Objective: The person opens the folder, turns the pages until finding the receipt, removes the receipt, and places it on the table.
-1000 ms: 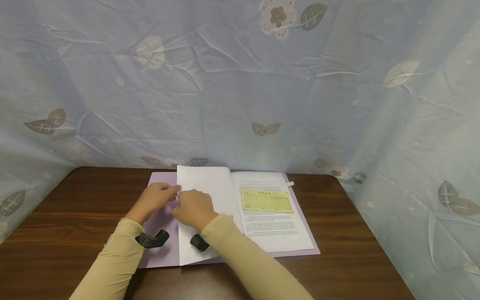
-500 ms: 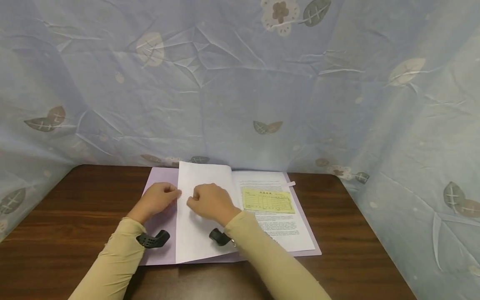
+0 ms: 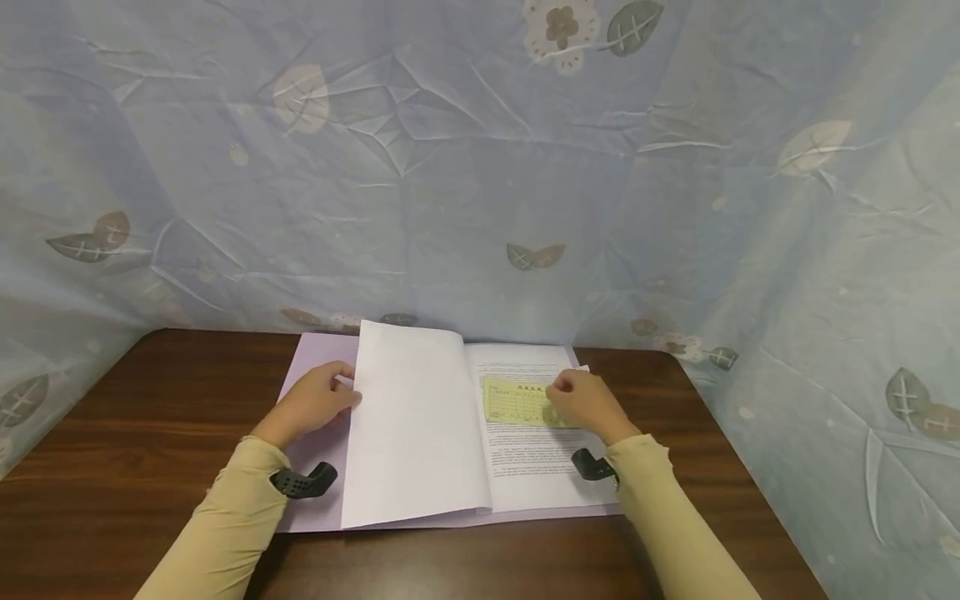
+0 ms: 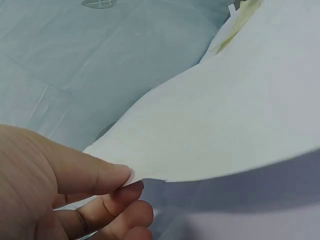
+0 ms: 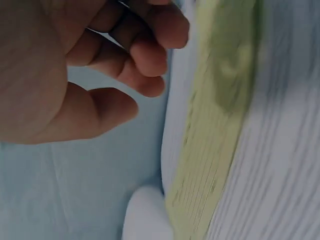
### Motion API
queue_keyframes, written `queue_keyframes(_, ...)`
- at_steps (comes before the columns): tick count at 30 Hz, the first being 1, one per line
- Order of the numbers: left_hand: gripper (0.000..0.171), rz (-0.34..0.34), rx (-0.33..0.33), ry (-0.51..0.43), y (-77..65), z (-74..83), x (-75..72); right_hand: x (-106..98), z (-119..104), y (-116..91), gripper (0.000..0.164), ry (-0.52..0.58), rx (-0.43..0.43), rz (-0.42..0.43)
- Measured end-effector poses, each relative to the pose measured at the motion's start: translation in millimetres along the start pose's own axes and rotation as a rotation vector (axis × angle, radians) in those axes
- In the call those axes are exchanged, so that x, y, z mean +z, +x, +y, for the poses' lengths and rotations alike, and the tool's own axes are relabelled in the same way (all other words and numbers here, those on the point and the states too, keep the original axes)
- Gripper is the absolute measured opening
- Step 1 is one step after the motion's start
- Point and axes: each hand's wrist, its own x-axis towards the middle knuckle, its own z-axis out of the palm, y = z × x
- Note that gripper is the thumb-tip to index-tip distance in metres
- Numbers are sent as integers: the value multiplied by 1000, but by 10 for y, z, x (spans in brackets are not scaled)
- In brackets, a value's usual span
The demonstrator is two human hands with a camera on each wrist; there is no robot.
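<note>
My left hand (image 3: 318,402) pinches the left edge of a white sheet (image 3: 416,417) between thumb and fingers; in the left wrist view the sheet (image 4: 200,125) rises from the fingertips in a curve. That sheet belongs to papers lying in an open lilac folder (image 3: 318,350). On the right a printed page (image 3: 528,487) lies in the folder, with a yellow printed slip (image 3: 513,402) across its upper half. My right hand (image 3: 588,404) hovers over the slip's right end, covering it in the head view. Its fingers are loosely bent, and the right wrist view shows a gap between thumb and fingers.
A dark wooden table (image 3: 165,433) bears the folder. Behind and to the right hangs a pale blue cloth (image 3: 450,208) with a leaf print. Black wrist straps (image 3: 303,481) sit on both forearms.
My right hand has moved from the white sheet's left edge across to the yellow slip on the right. The left hand keeps its pinch on the sheet.
</note>
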Motion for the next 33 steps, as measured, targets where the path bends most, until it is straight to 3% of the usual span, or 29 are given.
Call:
queue_keyframes(4,38,7,-14,19,-4,-24,-10,-65,346,-50,17,58,80,-48)
queue_keyframes(9,41,20,-19,35,-20,-41,-32,-60,515,-65,20,83,102,-97)
queue_keyframes(22,59,50,-10,102,-15,-71,-20,-72,518,-84,26,90,138,-81)
queue_keyframes(27,59,55,-5,145,3,-93,-6,-83,539,-97,29,83,142,-85)
queue_keyframes(33,49,50,50,227,19,-120,36,-85,566,-96,28,85,146,-83)
